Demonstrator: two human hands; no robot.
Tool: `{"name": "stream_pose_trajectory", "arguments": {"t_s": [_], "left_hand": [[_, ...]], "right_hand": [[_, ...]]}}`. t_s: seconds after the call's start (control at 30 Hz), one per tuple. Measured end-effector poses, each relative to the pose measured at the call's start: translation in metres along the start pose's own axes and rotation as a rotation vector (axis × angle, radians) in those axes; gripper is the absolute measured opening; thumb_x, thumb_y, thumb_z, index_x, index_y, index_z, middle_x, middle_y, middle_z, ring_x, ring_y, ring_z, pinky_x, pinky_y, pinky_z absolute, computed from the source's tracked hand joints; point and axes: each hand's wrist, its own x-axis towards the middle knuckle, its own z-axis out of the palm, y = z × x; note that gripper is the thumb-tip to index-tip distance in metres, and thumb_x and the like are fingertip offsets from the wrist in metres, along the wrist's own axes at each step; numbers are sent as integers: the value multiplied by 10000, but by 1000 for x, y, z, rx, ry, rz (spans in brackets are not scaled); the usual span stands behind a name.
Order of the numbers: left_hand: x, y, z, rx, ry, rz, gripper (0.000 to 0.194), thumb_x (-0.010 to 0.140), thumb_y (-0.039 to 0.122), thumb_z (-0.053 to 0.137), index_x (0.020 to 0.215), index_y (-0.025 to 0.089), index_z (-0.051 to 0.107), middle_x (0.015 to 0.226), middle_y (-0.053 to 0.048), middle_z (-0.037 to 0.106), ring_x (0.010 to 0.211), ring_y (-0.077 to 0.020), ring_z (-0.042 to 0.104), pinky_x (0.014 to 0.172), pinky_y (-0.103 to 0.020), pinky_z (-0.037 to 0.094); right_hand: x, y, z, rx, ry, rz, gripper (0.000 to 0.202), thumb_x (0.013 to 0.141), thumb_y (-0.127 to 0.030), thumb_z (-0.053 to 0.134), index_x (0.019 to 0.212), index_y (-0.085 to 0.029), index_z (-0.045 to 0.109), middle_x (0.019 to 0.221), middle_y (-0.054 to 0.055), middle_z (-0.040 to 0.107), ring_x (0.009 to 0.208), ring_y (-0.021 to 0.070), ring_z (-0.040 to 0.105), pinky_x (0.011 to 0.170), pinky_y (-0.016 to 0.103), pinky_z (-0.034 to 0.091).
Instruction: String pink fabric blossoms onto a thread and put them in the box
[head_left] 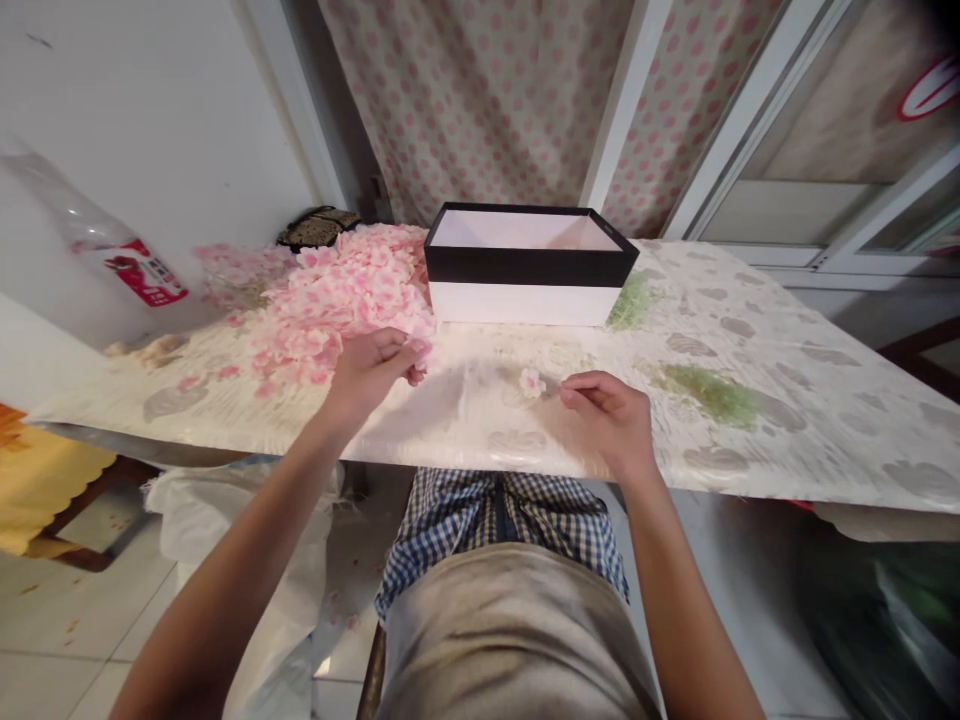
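My left hand [381, 368] is closed in a pinch at the right edge of a large pile of pink artificial flower petals [352, 290]. Between its fingertips shows a pink petal piece [422, 352]. Over the front of the table, my right hand [611, 405] has thumb and forefinger pressed together. Just left of those fingertips is a small pale pink flower [532, 382], which appears to be held by a thin stem; the stem is hard to make out.
Behind my hands stands an open white box [525, 303] with a black rim. Green sprigs [712, 393] lie to the right, with more green stems [634, 300] beside the box. A dark patterned pouch [319, 228] sits behind the petals. The patterned tablecloth [810, 440] covers the table.
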Motion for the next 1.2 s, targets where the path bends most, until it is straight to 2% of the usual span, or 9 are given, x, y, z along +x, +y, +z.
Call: {"name": "stream_pose_trajectory", "arguments": {"t_s": [0.1,0.17,0.27,0.33,0.53,0.77,0.97,1.07,1.2], "left_hand": [[-15,17,14,-16,-83,2,220,802,275,650,637,147,582,529,5,602,492,-95,560,529,-213,460],[-26,27,23,-57,-156,25,228,814,293,650,652,147,585,539,12,601,488,-90,558,515,-203,456],[-39,38,33,-136,-272,52,226,829,317,647,693,144,599,574,13,607,499,-83,550,498,-192,447],[-47,43,38,-178,-330,47,236,845,309,635,686,141,588,576,15,600,505,-74,538,497,-180,443],[-61,49,51,-288,-418,-8,235,871,303,604,705,146,550,574,30,596,521,-67,559,517,-163,467],[-63,46,55,-267,-453,4,229,908,282,557,729,140,545,604,28,617,549,-52,575,534,-134,458],[-67,50,55,-222,-487,-59,218,870,259,604,697,142,542,558,41,603,489,-44,551,479,-118,424],[-69,53,55,-229,-528,-57,214,858,236,607,676,136,555,557,43,590,482,-40,544,468,-114,417],[-70,56,54,-197,-597,0,230,880,214,571,665,134,563,576,39,584,511,-37,538,480,-110,405]], "right_hand": [[-12,-20,9,23,-63,-85,50,742,-178,699,727,-226,694,860,23,662,865,177,638,821,357,520],[-24,-37,18,80,-179,-151,89,760,-154,695,746,-241,704,939,28,656,957,186,630,924,395,486],[-40,-61,30,171,-244,-108,104,760,-145,709,769,-248,716,1066,36,649,1034,186,622,973,400,470],[-45,-69,34,235,-246,-49,113,759,-134,711,773,-246,720,1036,29,670,1021,174,632,936,365,493],[-50,-69,30,355,-275,51,119,779,-114,693,803,-228,713,785,-11,695,768,122,659,728,265,520],[-56,-62,27,377,-257,55,140,786,-90,680,768,-228,692,814,-9,670,801,117,640,739,256,496],[-53,-64,17,453,-229,5,198,726,-64,736,763,-258,728,1014,0,644,977,133,608,882,285,475],[-55,-69,13,414,-222,18,199,740,-63,727,778,-258,734,999,4,665,962,139,623,846,284,490],[-59,-72,12,343,-189,20,194,768,-67,704,796,-257,728,875,-9,686,833,125,641,736,265,493]]}}
